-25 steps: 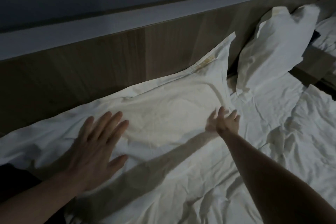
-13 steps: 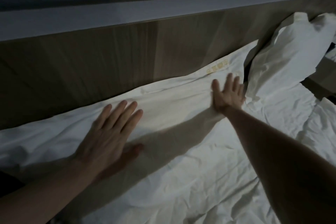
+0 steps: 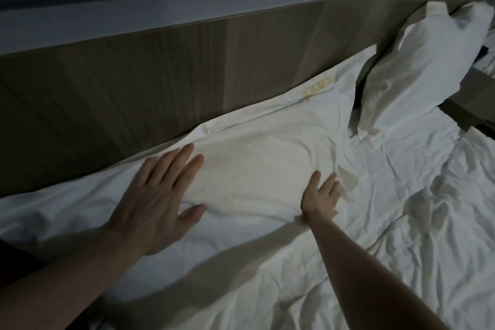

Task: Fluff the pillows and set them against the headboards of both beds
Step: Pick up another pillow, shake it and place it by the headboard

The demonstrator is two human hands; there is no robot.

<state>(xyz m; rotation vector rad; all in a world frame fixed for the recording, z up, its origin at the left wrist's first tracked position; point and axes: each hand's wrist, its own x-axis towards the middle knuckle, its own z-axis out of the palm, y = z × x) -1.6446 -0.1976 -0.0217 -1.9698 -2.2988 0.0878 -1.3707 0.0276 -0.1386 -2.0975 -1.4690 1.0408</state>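
Right hand [image 3: 320, 199] pulled back from pillow [image 3: 257, 169] top edge to near edge; left hand [image 3: 158, 198] flat, both open, gripping nothing. Pillow flat against headboard [image 3: 160, 67]. Press evenly, plump from both ends.

The near pillow [image 3: 257, 169] is white matt cloth, softly creased, with yellow stitched lettering [image 3: 316, 90] near its far edge. The headboard [image 3: 160, 83] is matt wood-grain panelling, and the bedsheet [image 3: 401, 222] is rumpled white cloth.
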